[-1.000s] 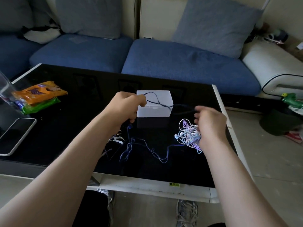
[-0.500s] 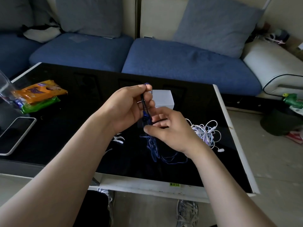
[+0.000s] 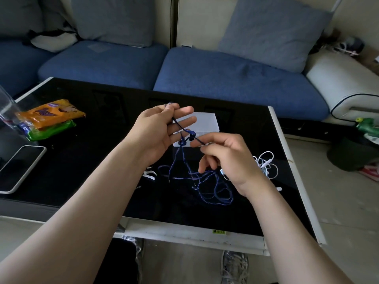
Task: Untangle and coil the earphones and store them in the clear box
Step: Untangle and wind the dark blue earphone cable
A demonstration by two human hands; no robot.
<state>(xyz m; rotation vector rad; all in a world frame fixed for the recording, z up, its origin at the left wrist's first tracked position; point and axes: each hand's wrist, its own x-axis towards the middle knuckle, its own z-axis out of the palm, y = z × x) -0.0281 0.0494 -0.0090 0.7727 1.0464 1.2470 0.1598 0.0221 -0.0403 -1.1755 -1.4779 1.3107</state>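
left hand (image 3: 158, 132): thumb and forefinger pinched tangled dark-blue wired earphones (image 3: 192, 133) | right hand (image 3: 231, 158): pinched same cord | clear rectangular plastic box (image 3: 207, 123): toward glossy black counter (image 3: 82, 160) far edge

Your table (image 3: 102, 160) has a glossy black top that mirrors the light, edged in matt white, and the box (image 3: 207, 124) on it looks like frosted, cloudy plastic. The blue earphones (image 3: 192, 133) have thin, smooth cord, while the white earphones (image 3: 266, 162) look like shinier plastic. The snack packs (image 3: 51, 113) are glossy, crinkled film, and the sofa cushions (image 3: 225, 83) are matt woven cloth.
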